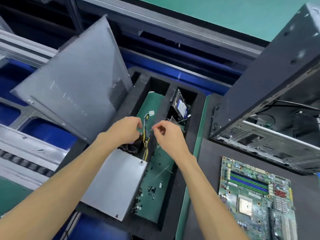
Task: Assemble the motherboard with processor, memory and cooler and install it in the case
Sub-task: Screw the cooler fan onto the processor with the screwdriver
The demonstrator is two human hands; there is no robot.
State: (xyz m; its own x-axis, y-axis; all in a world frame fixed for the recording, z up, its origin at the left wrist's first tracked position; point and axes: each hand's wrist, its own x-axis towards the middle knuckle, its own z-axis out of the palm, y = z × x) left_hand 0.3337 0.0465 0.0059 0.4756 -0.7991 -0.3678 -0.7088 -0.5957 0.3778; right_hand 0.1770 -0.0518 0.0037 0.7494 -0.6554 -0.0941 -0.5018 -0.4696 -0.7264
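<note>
The motherboard point(256, 193) lies flat on a dark mat at lower right, its processor point(244, 207) seated in the socket and blue and green memory slots point(249, 182) beside it. Behind it stands the open black case point(270, 94). My left hand point(127, 131) reaches into the foam tray and grips a dark fan-like cooler point(133, 147) with a yellow and black cable bundle point(146, 135). My right hand point(165, 134) hovers just right of those cables and pinches a small dark part between thumb and forefinger.
The black foam tray point(187, 153) holds a grey metal power supply box point(114, 184), a hard drive point(181, 108) and several loose screws point(151, 189) on its green floor. A grey case side panel point(76, 84) leans at upper left. Blue bins sit along the left.
</note>
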